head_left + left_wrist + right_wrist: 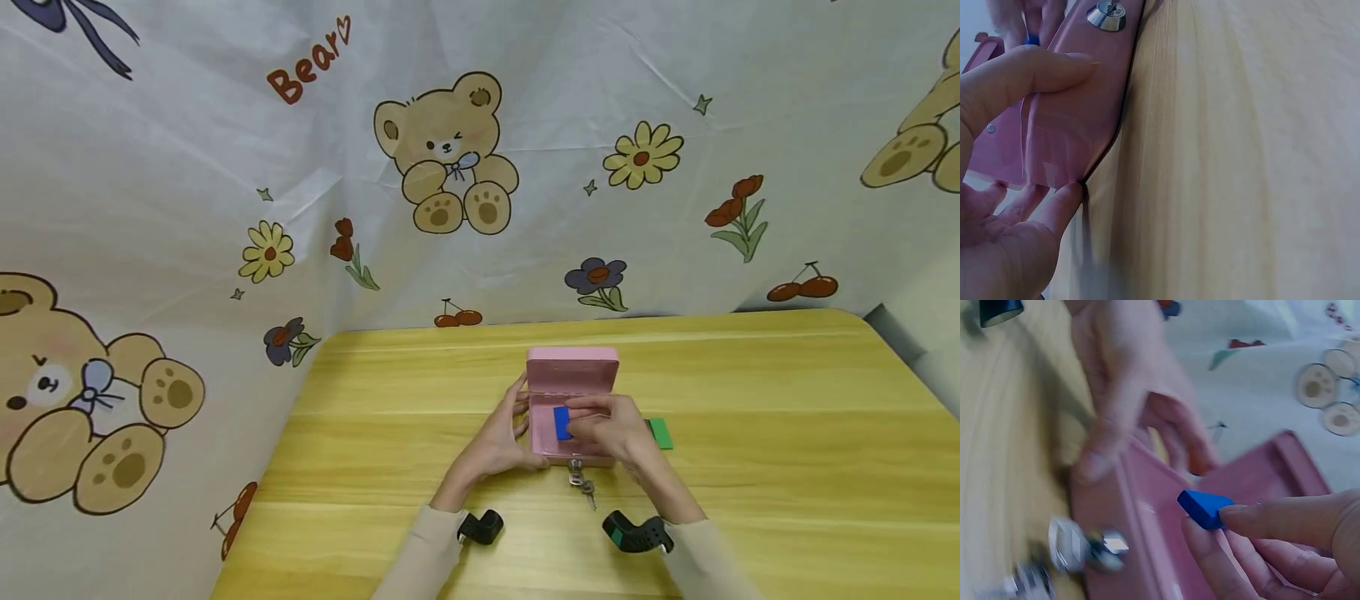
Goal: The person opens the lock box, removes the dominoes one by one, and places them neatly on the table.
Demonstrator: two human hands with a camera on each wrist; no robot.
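Observation:
A small pink metal box (551,459) stands on the table with its lid (572,355) raised at the back. My left hand (495,437) holds the box at its left front corner. In the left wrist view, the thumb lies on the front wall below the lock (1107,19), and the other fingers are against the side. Over the box's inside, my right hand (617,423) pinches a flat blue block (1205,507) between thumb and fingers. Keys (587,488) hang from the lock at the front.
A green flat piece (661,433) lies on the wooden table (772,467) just right of the box, partly hidden by my right hand. Behind the table hangs a white cloth (555,108) printed with bears and flowers.

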